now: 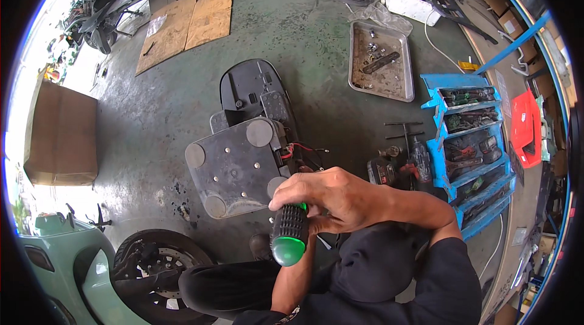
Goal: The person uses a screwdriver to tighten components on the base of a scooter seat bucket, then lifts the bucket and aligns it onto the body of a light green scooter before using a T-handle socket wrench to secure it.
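Stained green concrete floor (146,118), cardboard sheets (185,24), metal tray (380,60), blue tool rack (471,142), daylight at left

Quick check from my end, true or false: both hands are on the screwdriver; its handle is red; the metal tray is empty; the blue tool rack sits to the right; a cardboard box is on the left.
1. Both hands grip the screwdriver: true. The right hand lies over the left hand on the black ribbed screwdriver handle.
2. Handle is red: false, black with a green end.
3. Flat metal tray is empty: false, small parts lie in it.
4. Blue tiered tool rack right: true.
5. Brown cardboard box left: true.
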